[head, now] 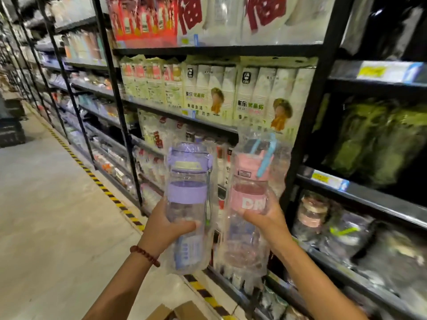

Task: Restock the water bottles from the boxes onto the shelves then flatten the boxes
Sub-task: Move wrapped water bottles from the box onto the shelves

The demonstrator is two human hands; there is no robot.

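My left hand (167,224) gripped the purple bottle (188,204), my right hand (265,215) the pink bottle (250,202); slippery wrap meant shelving them one at a time, I judged.

Two bottles are held up side by side, upright, in front of the shelves (231,50). The left hand (165,224) grips the left bottle (188,204) at its lower half; the right hand (269,217) grips the right bottle (250,199) about the middle. The bottles stand just apart. The shelves run along the right of the aisle, receding to the far left. Cup packs (231,93) sit on the shelf behind and above the bottles. To the right, past a post (309,116), lower shelves carry more wrapped bottles (309,213). The floor (46,192) lies to the left, with a tape line (101,184) along the foot of the shelves. A box (182,311) sits at the bottom edge, below the hands.
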